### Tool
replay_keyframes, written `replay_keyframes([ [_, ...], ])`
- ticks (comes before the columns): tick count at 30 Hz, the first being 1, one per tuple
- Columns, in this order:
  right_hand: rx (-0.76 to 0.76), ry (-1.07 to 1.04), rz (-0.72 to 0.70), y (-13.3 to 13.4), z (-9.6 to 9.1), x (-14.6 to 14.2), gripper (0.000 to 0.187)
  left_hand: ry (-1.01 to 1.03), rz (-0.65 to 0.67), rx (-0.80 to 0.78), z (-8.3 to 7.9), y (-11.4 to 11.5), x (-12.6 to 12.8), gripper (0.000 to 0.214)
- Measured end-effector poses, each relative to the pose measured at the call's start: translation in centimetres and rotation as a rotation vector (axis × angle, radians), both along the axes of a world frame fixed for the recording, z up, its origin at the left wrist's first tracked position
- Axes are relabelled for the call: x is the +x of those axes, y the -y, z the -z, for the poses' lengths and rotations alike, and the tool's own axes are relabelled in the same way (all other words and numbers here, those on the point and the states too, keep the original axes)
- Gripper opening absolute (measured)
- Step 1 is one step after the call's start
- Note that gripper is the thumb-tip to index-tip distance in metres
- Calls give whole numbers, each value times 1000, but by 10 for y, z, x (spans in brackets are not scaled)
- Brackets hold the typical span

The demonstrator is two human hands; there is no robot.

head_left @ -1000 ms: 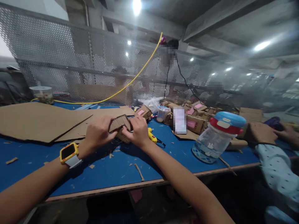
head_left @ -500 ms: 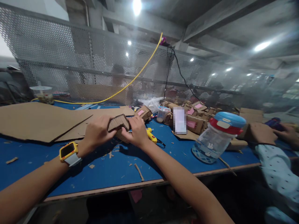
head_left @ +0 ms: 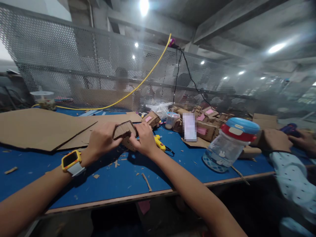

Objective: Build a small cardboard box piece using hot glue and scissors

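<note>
Between my two hands is a small cardboard piece (head_left: 125,127) with dark cut edges, held just above the blue table (head_left: 103,184). My left hand (head_left: 101,138), with a yellow and white watch (head_left: 72,161) on the wrist, grips its left end, thumb along the front. On the other end, the fingers and thumb of my right hand (head_left: 146,140) are closed. Part of another cardboard bit shows below the piece, and I cannot tell whether the two are joined. Right behind my right hand lies a yellow glue gun (head_left: 160,144) with a black cord.
A large cardboard sheet (head_left: 37,130) covers the table's left rear. To the right stand a water bottle (head_left: 228,144), a lidded plastic cup (head_left: 172,120) and stacked cardboard pieces (head_left: 208,130). A co-worker's hand (head_left: 277,140) is at far right. Cardboard scraps (head_left: 146,181) litter the front.
Almost nothing differs. Both hands keep hold of the cardboard piece in nearly the same place, and the view has shifted very slightly.
</note>
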State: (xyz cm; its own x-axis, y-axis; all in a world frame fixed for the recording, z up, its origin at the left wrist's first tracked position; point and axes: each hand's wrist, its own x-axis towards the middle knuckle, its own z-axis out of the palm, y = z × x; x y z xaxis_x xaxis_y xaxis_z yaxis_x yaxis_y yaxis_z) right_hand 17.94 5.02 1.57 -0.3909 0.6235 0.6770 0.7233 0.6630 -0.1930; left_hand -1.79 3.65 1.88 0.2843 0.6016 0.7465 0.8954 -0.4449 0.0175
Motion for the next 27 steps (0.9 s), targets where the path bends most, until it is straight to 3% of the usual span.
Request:
replay_keyframes([
  [15, 94, -83, -21, -2, 1, 2, 41, -8, -27, -18, -3, 2, 1, 34],
  [23, 263, -160, -48, 0, 1, 3, 22, -22, -61, -31, -3, 2, 1, 39],
  [27, 253, -117, -46, 1, 0, 4, 20, -2, -73, -18, -3, 1, 0, 38],
])
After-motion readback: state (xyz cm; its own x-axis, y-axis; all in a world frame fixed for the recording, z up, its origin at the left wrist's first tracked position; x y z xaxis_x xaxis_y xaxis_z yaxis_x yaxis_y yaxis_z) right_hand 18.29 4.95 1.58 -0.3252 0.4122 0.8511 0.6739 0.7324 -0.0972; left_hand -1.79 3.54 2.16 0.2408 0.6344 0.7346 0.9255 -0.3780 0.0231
